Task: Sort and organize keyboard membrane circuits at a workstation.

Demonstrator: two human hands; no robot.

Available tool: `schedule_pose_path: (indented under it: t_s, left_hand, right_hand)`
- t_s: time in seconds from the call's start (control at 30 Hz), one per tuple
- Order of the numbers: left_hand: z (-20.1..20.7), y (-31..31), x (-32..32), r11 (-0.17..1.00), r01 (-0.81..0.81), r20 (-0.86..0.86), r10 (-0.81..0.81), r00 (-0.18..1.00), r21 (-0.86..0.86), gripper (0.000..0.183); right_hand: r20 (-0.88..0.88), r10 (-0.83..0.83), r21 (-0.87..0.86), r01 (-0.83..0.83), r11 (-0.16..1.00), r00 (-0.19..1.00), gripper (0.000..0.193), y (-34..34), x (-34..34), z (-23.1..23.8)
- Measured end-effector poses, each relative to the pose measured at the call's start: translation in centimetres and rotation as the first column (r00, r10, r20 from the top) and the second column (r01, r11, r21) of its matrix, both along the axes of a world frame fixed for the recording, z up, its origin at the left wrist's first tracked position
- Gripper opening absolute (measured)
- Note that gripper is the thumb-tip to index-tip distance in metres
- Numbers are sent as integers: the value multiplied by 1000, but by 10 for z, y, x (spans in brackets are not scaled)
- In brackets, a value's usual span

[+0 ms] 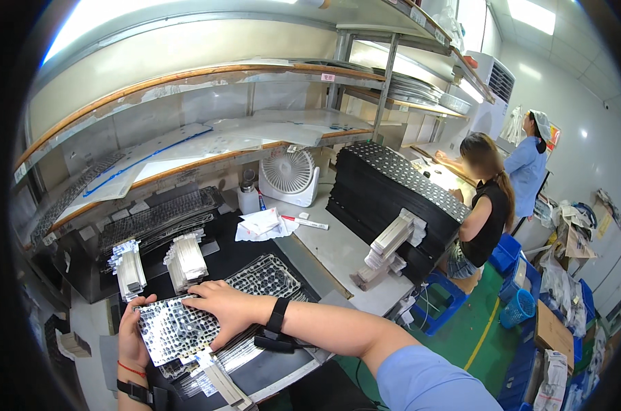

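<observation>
A white panel [177, 330] with rows of dark round spots lies tilted between my two hands, low in the view and left of centre. My left hand [132, 335] is closed round its left edge, fingers at the upper corner. Reaching across from the right, my right hand [232, 309] grips its upper right part, thumb on the right edge and fingers over the top. A darker panel with similar spots [266, 277] lies partly under my right wrist. Below it, a bundle of pale flat strips [221, 380] sticks out toward me.
Two strip bundles [127, 270] [186, 262] stand behind my hands, before stacked dark trays [156, 222]. A white fan [288, 175], papers [261, 222] and a marker [309, 222] are farther back. A tall black stack [386, 198] stands at right. Two people [485, 195] [526, 164] work beyond.
</observation>
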State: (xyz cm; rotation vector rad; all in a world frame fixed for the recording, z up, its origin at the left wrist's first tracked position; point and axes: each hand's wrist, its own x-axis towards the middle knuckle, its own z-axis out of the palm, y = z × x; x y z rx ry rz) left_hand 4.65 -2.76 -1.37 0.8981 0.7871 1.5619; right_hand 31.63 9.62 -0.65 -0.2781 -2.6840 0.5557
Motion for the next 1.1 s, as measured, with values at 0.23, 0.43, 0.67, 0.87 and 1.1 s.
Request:
schedule_pose_path:
  t_s: [0.23, 0.43, 0.67, 0.87, 1.1]
  left_hand:
    - [1, 1, 1, 1000, -18, -8, 18, 1000, -5, 32]
    - [3, 0, 3, 1000, -13, -18, 13, 1000, -9, 32]
    - [0, 1, 1, 1000, -7, -17, 7, 1000, 2, 32]
    - [0, 1, 1, 1000, -8, -15, 8, 1000, -1, 33]
    - [1, 1, 1, 1000, -4, -24, 4, 1000, 2, 33]
  right_hand:
    - [-3, 4, -8, -4, 1000, 1000, 113, 0, 1, 1]
    - [-17, 5, 1, -5, 1000, 1000, 113, 1, 0, -1]
    - [-6, 1, 14, -1, 1000, 1000, 113, 1, 0, -2]
    - [-3, 0, 10, 0, 1000, 1000, 114, 0, 1, 0]
    - [-14, 6, 0, -6, 1000, 1000, 112, 1, 0, -1]
